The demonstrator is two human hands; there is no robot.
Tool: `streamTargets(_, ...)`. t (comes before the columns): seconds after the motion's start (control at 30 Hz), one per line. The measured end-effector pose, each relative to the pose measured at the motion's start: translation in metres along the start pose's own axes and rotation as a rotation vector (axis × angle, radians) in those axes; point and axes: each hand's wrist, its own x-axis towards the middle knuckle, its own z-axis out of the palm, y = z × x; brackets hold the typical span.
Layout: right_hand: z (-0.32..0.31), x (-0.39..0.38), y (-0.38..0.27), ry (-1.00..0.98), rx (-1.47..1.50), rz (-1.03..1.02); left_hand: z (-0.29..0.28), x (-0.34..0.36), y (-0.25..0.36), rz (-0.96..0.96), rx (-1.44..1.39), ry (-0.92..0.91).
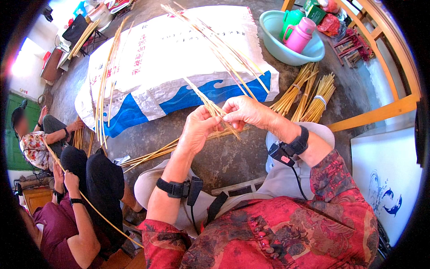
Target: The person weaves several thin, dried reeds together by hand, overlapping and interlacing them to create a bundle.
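My left hand (pixel 200 129) and my right hand (pixel 251 112) meet above my lap. Both pinch a thin straw braid (pixel 208 103) between thumb and fingers. Its pale, narrow end points up and away to the left, while loose straw ends stick out below my fingers. Just beyond my hands lies a white woven sack (pixel 188 54) with a blue wave band along its near edge. Long straws (pixel 219 47) rest across its right part, and another bunch of straws (pixel 107 71) lies over its left part.
Tied straw bundles (pixel 320 98) stand right of the sack, near a light-blue basin (pixel 286 56) holding a pink thermos (pixel 300 36) and a green one. More straws (pixel 150 154) lie on the floor by my left knee. Two people sit at left; the nearer co-worker's hands (pixel 67 179) hold a long straw strand.
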Motion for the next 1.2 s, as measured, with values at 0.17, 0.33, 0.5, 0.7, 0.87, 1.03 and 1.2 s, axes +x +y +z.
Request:
streamTargets(0.17, -0.001, 0.001, -0.003, -0.04, -0.031, -0.025, -0.001, -0.001, 0.001, -0.006, -0.007, -0.011)
streamTargets(0.33, -0.003, 0.003, -0.004, -0.022, -0.005, -0.026, 0.002, -0.002, 0.002, -0.012, -0.095, -0.049)
streamTargets(0.5, -0.001, 0.004, -0.006, -0.029, -0.004, -0.023, -0.001, -0.004, 0.003, -0.032, -0.167, -0.1)
streamTargets(0.7, -0.003, 0.003, -0.005, -0.041, 0.08, -0.009, -0.003, -0.004, 0.001, -0.034, -0.187, -0.123)
streamTargets(0.87, -0.003, 0.003, -0.007, -0.018, 0.084, 0.026, -0.002, -0.004, 0.0, -0.032, -0.193, -0.116)
streamTargets(1.03, -0.003, 0.005, 0.0, 0.001, 0.039, -0.046, 0.003, -0.005, -0.001, -0.083, -0.174, -0.092)
streamTargets(1.2, -0.002, 0.003, 0.001, 0.057, -0.044, -0.091, 0.009, -0.001, -0.007, -0.085, -0.074, -0.044)
